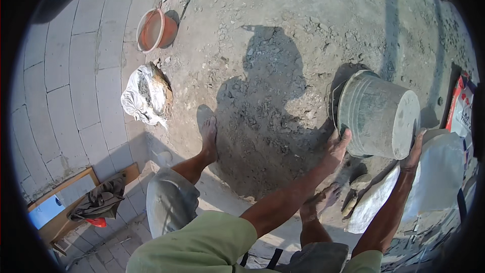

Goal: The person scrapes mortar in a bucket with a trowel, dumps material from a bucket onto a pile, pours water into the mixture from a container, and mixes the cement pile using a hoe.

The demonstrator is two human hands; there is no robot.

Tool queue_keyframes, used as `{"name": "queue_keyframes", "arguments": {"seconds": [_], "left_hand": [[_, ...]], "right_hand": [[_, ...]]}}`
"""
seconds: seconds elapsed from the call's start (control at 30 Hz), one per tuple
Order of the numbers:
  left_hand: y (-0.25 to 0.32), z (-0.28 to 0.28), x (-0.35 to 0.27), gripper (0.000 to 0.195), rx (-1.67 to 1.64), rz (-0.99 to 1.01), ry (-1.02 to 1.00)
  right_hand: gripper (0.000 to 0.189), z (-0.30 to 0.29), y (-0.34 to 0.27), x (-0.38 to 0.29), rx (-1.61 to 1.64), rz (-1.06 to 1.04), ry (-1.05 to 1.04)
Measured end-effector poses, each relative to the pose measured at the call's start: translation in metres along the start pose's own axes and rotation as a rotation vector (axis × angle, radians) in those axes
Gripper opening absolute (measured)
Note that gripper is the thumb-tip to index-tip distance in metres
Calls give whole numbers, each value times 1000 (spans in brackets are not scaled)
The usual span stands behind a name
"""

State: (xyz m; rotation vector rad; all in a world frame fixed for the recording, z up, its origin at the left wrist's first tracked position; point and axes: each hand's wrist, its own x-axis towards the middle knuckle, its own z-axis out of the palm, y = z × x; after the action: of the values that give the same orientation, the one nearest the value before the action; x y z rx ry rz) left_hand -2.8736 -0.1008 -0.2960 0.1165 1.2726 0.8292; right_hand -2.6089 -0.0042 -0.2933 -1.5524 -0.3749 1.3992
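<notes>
A dusty plastic bucket [375, 113] is tipped on its side, its mouth turned left and its pale base to the right. My left hand [338, 147] grips it near the rim, thumb up along the wall. At the other end, my right hand [414, 153] supports the edge of the base. A thin wire handle [329, 100] hangs off the rim. Below and left of the mouth lies loose, crumbly soil [265, 129], partly in my shadow. What is inside the bucket is hidden, and I cannot tell whether its rim touches the ground.
An orange bucket [169, 30] and a torn white sack [138, 96] stand by the block wall [83, 91] at left. Beside my right arm are a white sack [379, 201], a wooden tool handle [349, 204] and a red-and-white printed bag [457, 112]. Cloth [100, 199] hangs over a wooden frame.
</notes>
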Motion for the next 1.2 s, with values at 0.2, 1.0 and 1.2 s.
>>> {"name": "queue_keyframes", "arguments": {"seconds": [0.2, 1.0, 1.2], "left_hand": [[77, 66, -63, 41, -151, 204, -260], [117, 110, -80, 46, 110, 190, -388], [144, 188, -96, 57, -242, 406, -833]], "right_hand": [[73, 1, -129, -76, -126, -548, 308], [70, -43, -137, -70, -111, -565, 254], [72, -42, -136, -97, -185, -471, 196]]}}
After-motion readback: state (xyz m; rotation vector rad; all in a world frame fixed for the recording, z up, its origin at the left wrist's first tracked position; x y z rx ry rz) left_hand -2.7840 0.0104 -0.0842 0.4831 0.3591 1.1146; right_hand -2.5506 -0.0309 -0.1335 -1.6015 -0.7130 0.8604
